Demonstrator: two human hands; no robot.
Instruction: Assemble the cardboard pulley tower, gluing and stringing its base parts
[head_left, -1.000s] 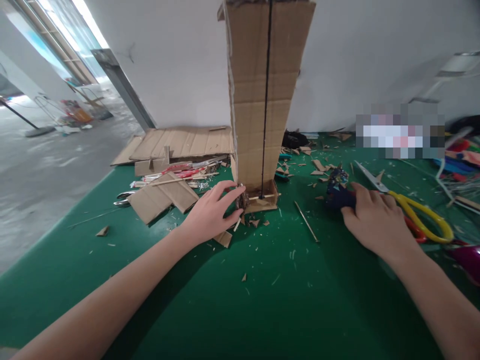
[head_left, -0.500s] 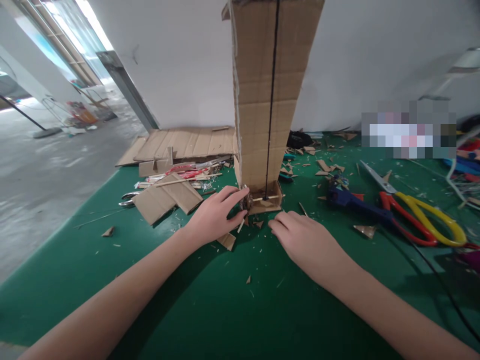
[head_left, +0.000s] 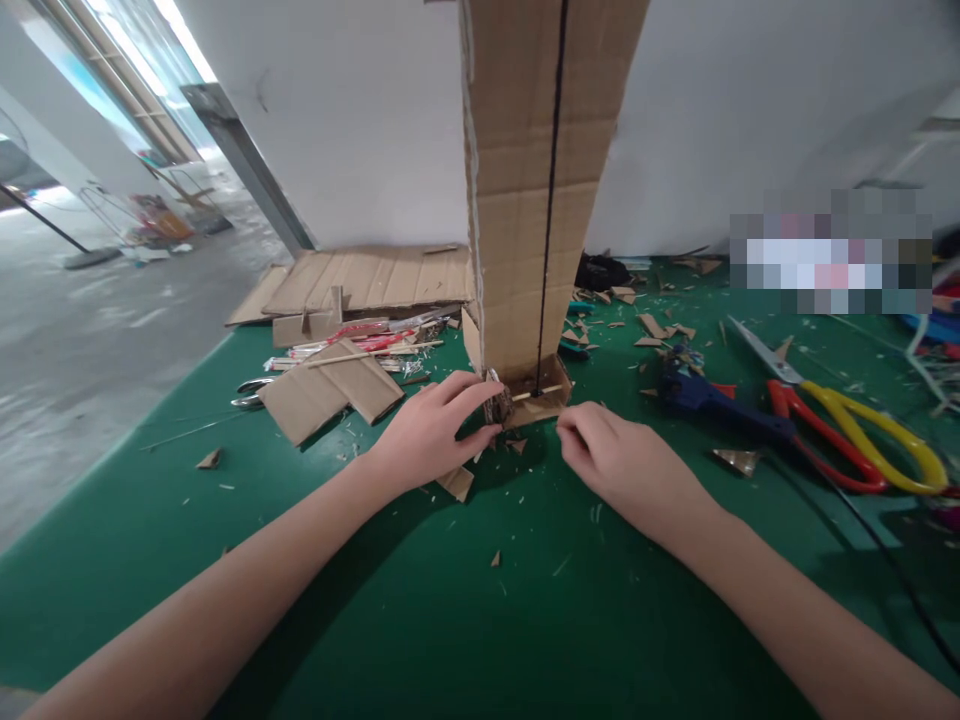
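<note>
1. Moved since a second ago: right hand (head_left: 607,448), off the blue tool (head_left: 712,402), now close to the bottom right of the cardboard tower (head_left: 521,220).
2. Left hand (head_left: 431,430): pinching the brown roll (head_left: 497,404) at the tower's bottom left.
3. Right hand: curled in — can't tell if holding something.
4. Could squash the roll or tip the tower by pushing too hard.
5. Count: two hands, one tower, one roll, one thin stick (head_left: 551,390) and one black string (head_left: 550,195) on the tower.

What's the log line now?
left hand: holding round brown corrugated-cardboard piece | right hand: curled near tall brown cardboard column, contents unclear | dark-blue corded tool: on green tabletop
</note>
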